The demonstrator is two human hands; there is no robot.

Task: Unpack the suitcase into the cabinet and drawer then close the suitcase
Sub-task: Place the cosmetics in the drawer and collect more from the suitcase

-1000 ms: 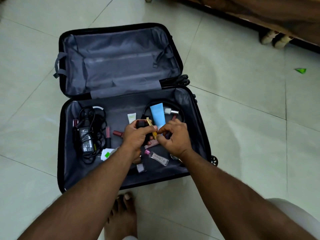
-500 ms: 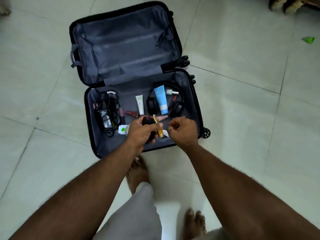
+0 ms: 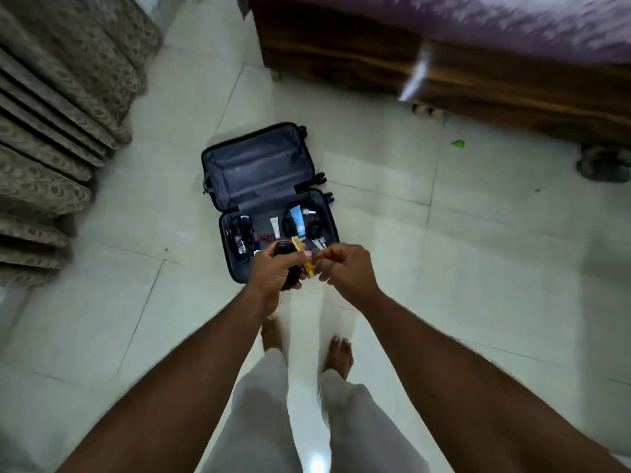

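1. Left hand (image 3: 276, 268): fingers (image 3: 300, 257) curled round a dark item (image 3: 285, 249) and a yellow tube (image 3: 305, 259).
2. Right hand (image 3: 345, 268): fingers (image 3: 324, 259) curled beside the tube; whether they pinch anything I cannot tell.
3. Beyond both hands the suitcase (image 3: 259, 169) lies open on the floor (image 3: 444, 268), with a blue tube (image 3: 297, 220), headphones (image 3: 313, 228) and cables (image 3: 240, 238) in its near half.
4. A bed (image 3: 444, 63) stands beyond.

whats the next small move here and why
Probably carry the handful to the cabinet or drawer. The left hand already grips a dark item and a yellow tube, the right hand looks empty, and the suitcase lies open with items left.
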